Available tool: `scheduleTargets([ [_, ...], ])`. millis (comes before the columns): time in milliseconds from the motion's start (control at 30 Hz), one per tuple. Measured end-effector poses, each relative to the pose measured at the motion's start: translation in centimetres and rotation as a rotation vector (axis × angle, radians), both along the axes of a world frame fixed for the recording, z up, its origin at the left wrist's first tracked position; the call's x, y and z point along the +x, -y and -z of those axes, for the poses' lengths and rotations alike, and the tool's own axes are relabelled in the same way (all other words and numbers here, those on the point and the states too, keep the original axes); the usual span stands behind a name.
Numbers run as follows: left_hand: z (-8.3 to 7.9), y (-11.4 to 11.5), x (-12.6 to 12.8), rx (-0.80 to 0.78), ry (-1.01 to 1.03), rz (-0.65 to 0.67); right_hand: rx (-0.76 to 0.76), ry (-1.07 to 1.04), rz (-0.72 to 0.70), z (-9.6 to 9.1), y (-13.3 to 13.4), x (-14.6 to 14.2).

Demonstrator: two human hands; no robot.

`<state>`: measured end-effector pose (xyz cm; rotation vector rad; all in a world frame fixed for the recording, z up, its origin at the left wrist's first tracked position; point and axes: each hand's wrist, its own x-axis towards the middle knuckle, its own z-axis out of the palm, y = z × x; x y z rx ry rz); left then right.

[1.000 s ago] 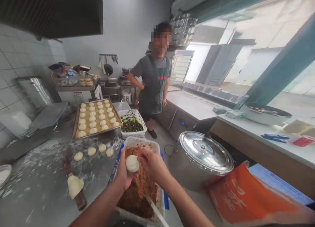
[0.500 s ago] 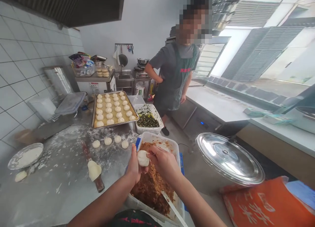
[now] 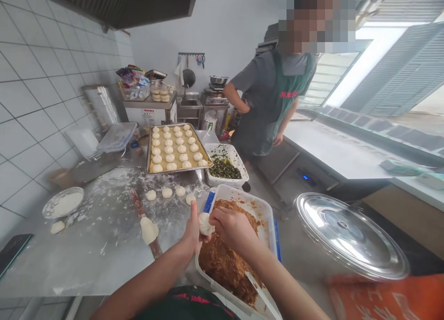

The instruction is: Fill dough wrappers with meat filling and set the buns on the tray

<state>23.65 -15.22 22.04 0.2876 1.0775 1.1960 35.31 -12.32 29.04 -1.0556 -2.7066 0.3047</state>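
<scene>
A pleated white bun (image 3: 205, 224) rests in my left hand (image 3: 193, 232), which cups it with the thumb upright. My right hand (image 3: 231, 224) pinches the dough at the bun's right edge, fingers pressed together. Both hands are over the left side of a plastic tub of reddish-brown filling (image 3: 225, 260). A flat utensil with a pale handle (image 3: 262, 292) leans in that filling. Left of my hands, a flattened dough wrapper (image 3: 149, 230) lies across a brown rolling pin (image 3: 136, 202). Several small round dough pieces (image 3: 167, 192) sit on the floured steel table (image 3: 100, 269).
A lined tray (image 3: 149, 159) of several buns stands at the back. Beside it is a white tub of chopped greens (image 3: 227, 165). A flour bowl (image 3: 64, 203) and a phone (image 3: 14, 253) are at left. A large lidded pot (image 3: 352, 234) stands right; a co-worker (image 3: 267, 107) stands behind.
The camera view has shifted left, so things appear further right and a phone shows at left. My right fingers still work at the bun's edge; the bun has turned slightly.
</scene>
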Motion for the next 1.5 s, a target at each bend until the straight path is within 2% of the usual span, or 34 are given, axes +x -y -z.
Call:
scheduleTargets([
  [167, -0.3, 0.4, -2.0, 0.076, 0.033, 0.112, 0.021, 0.055, -0.012, 0.2, 0.0, -1.3],
  [267, -0.7, 0.9, -2.8, 0.117, 0.021, 0.11, -0.025, 0.048, 0.041, -0.2, 0.3, -2.1],
  [400, -0.5, 1.2, -3.4, 0.103, -0.017, 0.107, -0.137, -0.02, 0.017, -0.8, 0.7, -2.6],
  [533, 0.4, 1.1, -4.0, 0.048, 0.043, 0.125, -0.185, -0.028, -0.048, -0.8, 1.0, -3.0],
  [700, 1.8, 1.8, -4.7, -0.034, 0.074, 0.185, -0.189, 0.044, -0.108, 1.0, 1.9, -4.0],
  [867, 5.1, 3.8, -5.8, 0.021, -0.027, 0.216, -0.264, 0.01, -0.139, 4.5, 2.5, -5.6],
  [933, 6.8, 4.3, -6.6, 0.046, -0.108, 0.178, -0.313, 0.004, -0.157, 5.9, 2.2, -6.4],
  [1000, 8.4, 4.6, -7.9, -0.003, -0.174, 0.105, -0.331, 0.008, -0.166, 7.1, 1.4, -7.5],
  [1133, 10.8, 5.2, -12.3, -0.18, -0.232, -0.207, -0.241, 0.099, -0.13, 9.1, -1.6, -10.5],
  [1233, 12.0, 7.0, -16.1, -0.234, -0.272, -0.394, -0.183, 0.188, -0.079, 10.8, -4.2, -13.4],
  [1367, 13.4, 10.3, -19.7, -0.295, -0.286, -0.532, -0.177, 0.264, -0.053, 13.7, -6.7, -17.0],
  [1500, 14.5, 12.5, -20.9, -0.383, -0.248, -0.582, -0.18, 0.337, -0.06, 16.2, -7.8, -19.1],
])
